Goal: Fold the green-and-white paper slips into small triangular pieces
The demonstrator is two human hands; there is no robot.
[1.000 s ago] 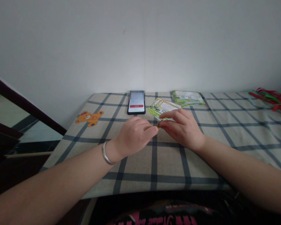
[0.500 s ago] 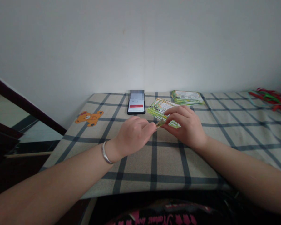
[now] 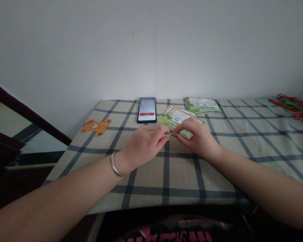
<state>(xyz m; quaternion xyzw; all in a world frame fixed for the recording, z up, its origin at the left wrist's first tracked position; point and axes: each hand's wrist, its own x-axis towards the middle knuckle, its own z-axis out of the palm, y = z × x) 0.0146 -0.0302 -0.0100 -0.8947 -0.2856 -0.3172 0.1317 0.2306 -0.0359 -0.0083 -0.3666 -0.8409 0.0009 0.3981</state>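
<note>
Head view: left hand (image 3: 142,146) fingers pinched on a thin strip (image 3: 170,134), right hand (image 3: 199,139) gripping its far end over green printed cards (image 3: 175,117), even tension best

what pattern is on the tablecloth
Tablecloth: beige with dark blue-grey checks, best in the head view.

- left hand (image 3: 143,146), silver bangle (image 3: 114,164) on wrist, pinches thin strip (image 3: 170,134)
- right hand (image 3: 198,139) pinches same strip, fingers over fanned green printed cards (image 3: 176,117)
- second card stack (image 3: 202,105) further back
- phone (image 3: 146,116) near far edge
- red-green ribbons (image 3: 293,109) far right
- checked cloth (image 3: 166,174) underneath, teddy print (image 3: 96,127)
</note>
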